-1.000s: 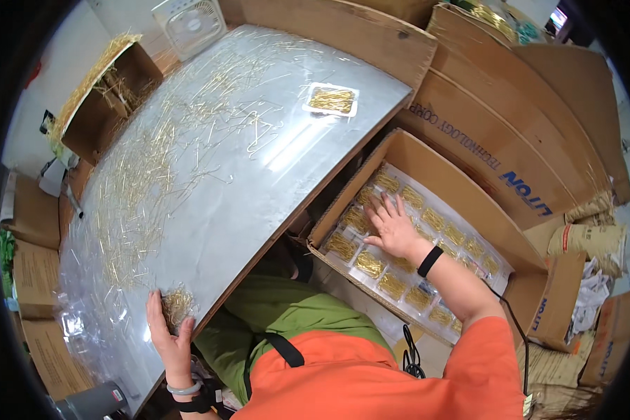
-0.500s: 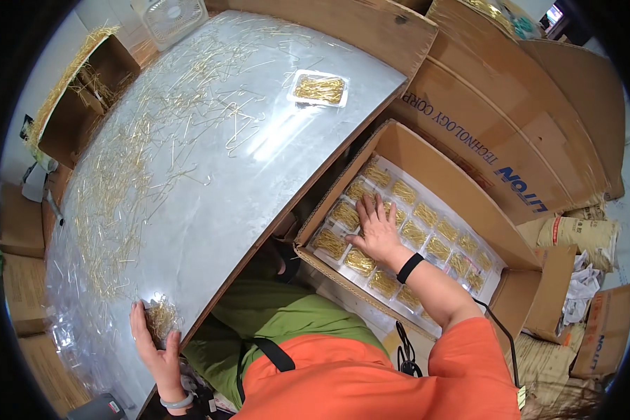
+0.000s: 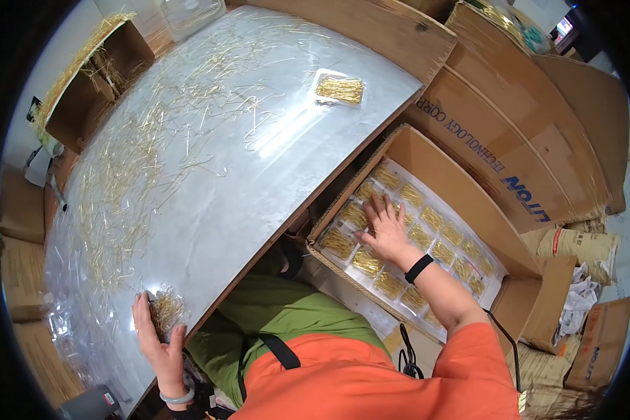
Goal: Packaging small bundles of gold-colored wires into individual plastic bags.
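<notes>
A: What's the left hand (image 3: 159, 350) up to, down at the near end of the desk (image 3: 210, 238)?

B: It curves around a small bundle of gold hooks (image 3: 166, 313) lying close to the front edge. The grip is spread, with the thumb to one side of the bundle and the fingers to the other. Whether they squeeze it, I can't tell from here.

A: And the right hand (image 3: 388, 238)?

B: That one reaches into the cardboard box (image 3: 462, 196) beside the desk. Its palm is down and its fingers are fanned out over the clear packs (image 3: 366, 262), which sit in rows and are filled with gold hooks too.

A: I see a black wristband (image 3: 418, 269) on that arm.

B: Yes, and a pale bracelet (image 3: 177, 400) on the left wrist.

A: What about the white-rimmed tray (image 3: 339, 89)?

B: It stands by itself toward the far right corner of the desk, full of hooks. Loose hooks (image 3: 129, 189) are strewn all over the left and far parts, some crossing each other.

A: And along the left edge?

B: Clear plastic bags (image 3: 77, 336), bunched together and shiny.
</notes>
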Tool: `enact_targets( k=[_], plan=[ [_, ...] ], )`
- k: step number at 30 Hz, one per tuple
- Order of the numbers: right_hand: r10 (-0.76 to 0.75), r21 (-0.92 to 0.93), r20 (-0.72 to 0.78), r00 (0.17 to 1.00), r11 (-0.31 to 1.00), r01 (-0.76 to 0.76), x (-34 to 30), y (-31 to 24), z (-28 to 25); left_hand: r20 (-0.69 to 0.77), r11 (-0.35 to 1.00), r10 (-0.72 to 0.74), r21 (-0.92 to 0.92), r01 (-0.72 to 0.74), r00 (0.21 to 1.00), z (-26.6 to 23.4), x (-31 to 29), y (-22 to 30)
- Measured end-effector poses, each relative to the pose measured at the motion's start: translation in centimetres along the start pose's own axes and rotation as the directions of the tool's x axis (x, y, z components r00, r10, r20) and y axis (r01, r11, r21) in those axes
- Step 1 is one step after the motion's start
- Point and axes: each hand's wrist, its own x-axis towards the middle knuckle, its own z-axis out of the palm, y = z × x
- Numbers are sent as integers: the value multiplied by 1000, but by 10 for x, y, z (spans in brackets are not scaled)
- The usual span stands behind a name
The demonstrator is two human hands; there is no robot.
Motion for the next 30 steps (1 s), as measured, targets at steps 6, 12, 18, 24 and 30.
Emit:
enact_targets(
  k=[6, 12, 18, 24, 30],
  plan=[
    [78, 22, -113, 990, 997, -76, 9, 11, 10, -8, 999, 15, 42, -15, 1000, 0, 2, 2],
    [96, 17, -40, 995, 995, -95, 14, 12, 8, -27, 999, 14, 31, -13, 1000, 1, -1, -1],
    [90, 4, -45, 995, 996, -90, 14, 15, 11, -28, 999, 15, 51, -13, 999, 1, 1, 1],
    [98, 36, -74, 992, 995, -95, 14, 10, 0, -9, 998, 3, 61, -3, 1000, 1, 1, 0],
    [88, 53, -157, 984, 995, -80, 15, 8, 6, 5, 998, 13, 55, -14, 1000, 0, 1, -2]
  ],
)
